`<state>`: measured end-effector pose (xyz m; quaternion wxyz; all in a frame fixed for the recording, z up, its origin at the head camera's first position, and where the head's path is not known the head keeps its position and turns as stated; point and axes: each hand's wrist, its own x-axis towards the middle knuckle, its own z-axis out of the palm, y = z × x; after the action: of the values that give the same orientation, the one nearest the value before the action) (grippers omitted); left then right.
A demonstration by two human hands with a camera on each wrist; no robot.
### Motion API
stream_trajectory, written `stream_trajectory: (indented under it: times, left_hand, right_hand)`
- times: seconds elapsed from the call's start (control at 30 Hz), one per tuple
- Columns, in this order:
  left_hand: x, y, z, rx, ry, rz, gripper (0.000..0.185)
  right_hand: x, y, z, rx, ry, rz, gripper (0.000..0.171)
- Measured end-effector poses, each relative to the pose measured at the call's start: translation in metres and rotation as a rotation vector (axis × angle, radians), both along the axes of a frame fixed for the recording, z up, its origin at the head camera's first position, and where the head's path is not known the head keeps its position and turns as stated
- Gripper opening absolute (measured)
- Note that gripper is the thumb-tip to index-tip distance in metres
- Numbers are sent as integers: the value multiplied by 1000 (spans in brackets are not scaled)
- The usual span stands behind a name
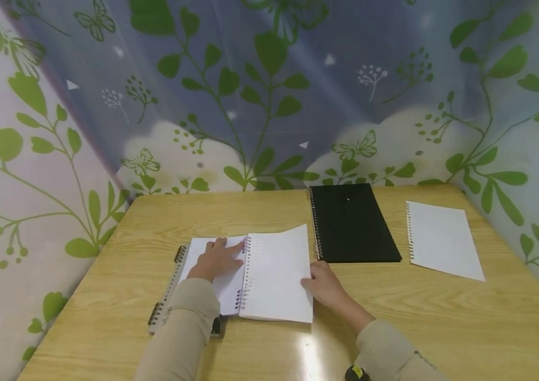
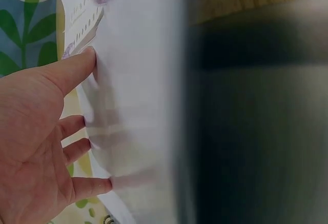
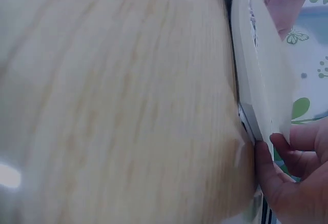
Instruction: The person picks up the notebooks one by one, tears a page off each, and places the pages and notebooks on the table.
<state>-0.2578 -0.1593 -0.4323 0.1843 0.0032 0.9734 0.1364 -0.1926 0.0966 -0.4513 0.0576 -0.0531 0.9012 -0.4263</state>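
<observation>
Pale wooden table (image 1: 107,338) under us, and near side first: one grey-edged ring book (image 1: 168,292) pokes out from underneath, its rings at nine o'clock from the spine of the open notebook (image 1: 276,304), which lies partly over it, white pages up. Left hand (image 1: 217,259) at ten o'clock, fingers spread, fingertips touching the left page (image 1: 231,291) just beside the spine! Right hand (image 1: 325,284) out at three, thumb and fingers pinching the outer edge of the right page (image 1: 276,259). Looks to me like page-turning is the step in hand; the next move, I'd say, calls for a sure pinch there while the left steadies the spine. Farther out, one black notebook (image 1: 355,225) lies closed at two o'clock, and past it, nearly three, one white sheet (image 1: 442,241), holes down its left side. Quick count: two hands, three ring-bound books, one separate sheet. Way back at twelve, one cloth backdrop (image 1: 326,106), green leaves and butterflies all over.
</observation>
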Motion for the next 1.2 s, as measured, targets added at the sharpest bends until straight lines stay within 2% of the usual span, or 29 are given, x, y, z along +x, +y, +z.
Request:
stream_trajectory:
  times: [0.27, 0.43, 0.53, 0.67, 0.77, 0.87, 0.97, 1.03, 1.1, 1.2]
  left_hand:
    - [1, 0, 0, 2, -8, 16, 58]
    - [2, -2, -2, 15, -15, 39, 59]
    - [3, -4, -4, 19, -6, 34, 58]
    - [2, -6, -7, 35, 34, 22, 57]
    - [0, -5, -12, 68, 69, 50, 56]
    - [3, -5, -16, 66, 143, 95, 53]
    - [14, -10, -13, 18, 250, 136, 52]
    - [29, -18, -5, -10, 289, 165, 54]
    - [47, -31, 3, -43, 290, 194, 58]
    - [73, -53, 10, -80, 230, 243, 62]
  right_hand:
    - [-1, 3, -2, 0, -27, 4, 17]
    - [-5, 7, -5, -1, -53, -32, 31]
    - [-6, 7, -4, -31, -72, -26, 30]
    - [-7, 6, -1, -41, -84, -44, 28]
    - [-9, 9, 1, -40, -84, -85, 24]
    - [-13, 14, 3, -82, -101, -138, 25]
    - [-17, 25, 7, -174, -165, -181, 32]
    - [-18, 39, 12, -229, -210, -201, 38]
    - [-16, 60, 20, -263, -251, -210, 41]
    - [-13, 104, 35, -269, -293, -209, 44]
